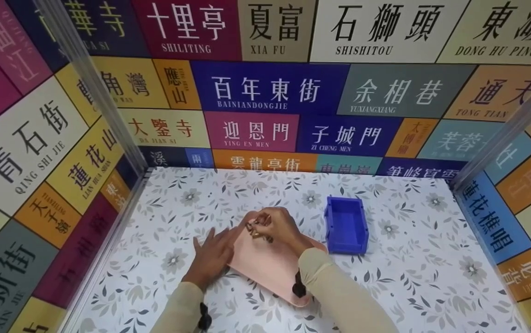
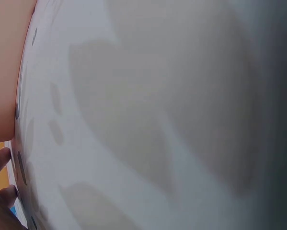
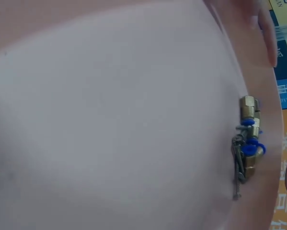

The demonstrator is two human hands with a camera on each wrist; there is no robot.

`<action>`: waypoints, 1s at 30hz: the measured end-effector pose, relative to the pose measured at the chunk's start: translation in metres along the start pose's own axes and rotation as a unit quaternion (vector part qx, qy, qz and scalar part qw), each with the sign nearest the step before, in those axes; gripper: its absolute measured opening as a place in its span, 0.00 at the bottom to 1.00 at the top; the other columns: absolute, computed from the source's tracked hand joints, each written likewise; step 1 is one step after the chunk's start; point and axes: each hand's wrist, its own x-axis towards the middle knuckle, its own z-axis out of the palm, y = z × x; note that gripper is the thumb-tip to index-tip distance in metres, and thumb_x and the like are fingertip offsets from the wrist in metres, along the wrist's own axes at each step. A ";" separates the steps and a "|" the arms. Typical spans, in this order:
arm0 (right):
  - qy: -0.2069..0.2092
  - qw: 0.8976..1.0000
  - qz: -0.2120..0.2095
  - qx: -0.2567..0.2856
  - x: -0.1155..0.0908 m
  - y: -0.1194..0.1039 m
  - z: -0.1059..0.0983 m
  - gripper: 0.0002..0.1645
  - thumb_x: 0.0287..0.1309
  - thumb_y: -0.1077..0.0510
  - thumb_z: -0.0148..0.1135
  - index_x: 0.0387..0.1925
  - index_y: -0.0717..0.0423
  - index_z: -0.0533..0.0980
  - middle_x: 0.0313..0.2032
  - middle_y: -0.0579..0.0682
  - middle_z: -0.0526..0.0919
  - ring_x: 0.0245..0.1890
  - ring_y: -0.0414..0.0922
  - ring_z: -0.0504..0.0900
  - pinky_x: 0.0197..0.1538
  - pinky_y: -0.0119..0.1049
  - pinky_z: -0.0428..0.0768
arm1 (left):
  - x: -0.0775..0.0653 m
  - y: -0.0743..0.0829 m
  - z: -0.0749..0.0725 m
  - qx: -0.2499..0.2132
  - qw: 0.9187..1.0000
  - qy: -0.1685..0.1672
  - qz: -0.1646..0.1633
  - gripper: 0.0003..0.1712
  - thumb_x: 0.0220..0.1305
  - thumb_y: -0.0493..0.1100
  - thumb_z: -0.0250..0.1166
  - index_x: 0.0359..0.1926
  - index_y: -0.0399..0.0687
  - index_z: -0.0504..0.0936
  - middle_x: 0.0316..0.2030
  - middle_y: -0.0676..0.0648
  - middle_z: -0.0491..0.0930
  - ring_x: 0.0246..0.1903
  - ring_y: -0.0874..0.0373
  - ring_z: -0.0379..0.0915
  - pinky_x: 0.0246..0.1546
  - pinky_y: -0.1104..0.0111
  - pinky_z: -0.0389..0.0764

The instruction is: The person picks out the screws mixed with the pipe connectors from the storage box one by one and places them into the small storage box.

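Note:
A pink tray (image 1: pixel 265 261) with rounded corners lies on the table at a slant. My left hand (image 1: pixel 210 256) rests at its left edge with fingers spread; the left wrist view catches some fingertips (image 2: pixel 0 165) beside the tray (image 2: pixel 3 72). Over the tray's far corner is my right hand (image 1: pixel 277 226), its fingers bent down at a small pile of brass fittings (image 1: pixel 261 235). In the right wrist view, these brass fittings (image 3: pixel 250 132) with blue rings lie by the rim among small screws (image 3: pixel 237 165). I cannot tell whether the right fingertips pinch a piece.
To the right of the tray stands a blue plastic bin (image 1: pixel 346 226), open at the top. A floral cloth (image 1: pixel 154 277) covers the table. Panels with printed signs (image 1: pixel 265 88) enclose the back and both sides, and clear corner strips (image 1: pixel 506 129) join them.

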 end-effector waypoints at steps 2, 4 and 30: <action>0.008 1.000 0.001 -0.004 -0.001 -0.001 -0.006 0.10 0.55 0.61 0.75 0.39 0.60 0.86 0.31 0.50 0.88 0.30 0.41 0.85 0.35 0.33 0.84 | 0.000 -0.001 0.001 0.004 1.000 -0.001 -0.002 0.29 0.79 0.68 0.35 0.78 0.88 0.48 0.79 0.62 0.57 0.82 0.43 0.39 0.72 0.28 0.26; 0.013 1.000 0.007 -0.011 -0.002 -0.002 -0.014 0.10 0.55 0.60 0.75 0.39 0.59 0.86 0.31 0.50 0.89 0.31 0.41 0.85 0.35 0.34 0.85 | 0.001 -0.002 0.002 0.011 1.000 0.001 -0.002 0.29 0.79 0.67 0.35 0.78 0.88 0.48 0.79 0.62 0.57 0.82 0.44 0.39 0.72 0.28 0.27; 0.116 0.989 -0.002 -0.086 -0.049 0.026 -0.115 0.12 0.54 0.54 0.78 0.39 0.52 0.86 0.28 0.46 0.88 0.23 0.40 0.83 0.28 0.34 0.83 | 0.002 -0.001 0.002 -0.001 1.000 -0.003 -0.014 0.29 0.79 0.68 0.32 0.77 0.90 0.48 0.79 0.62 0.56 0.82 0.45 0.38 0.73 0.30 0.25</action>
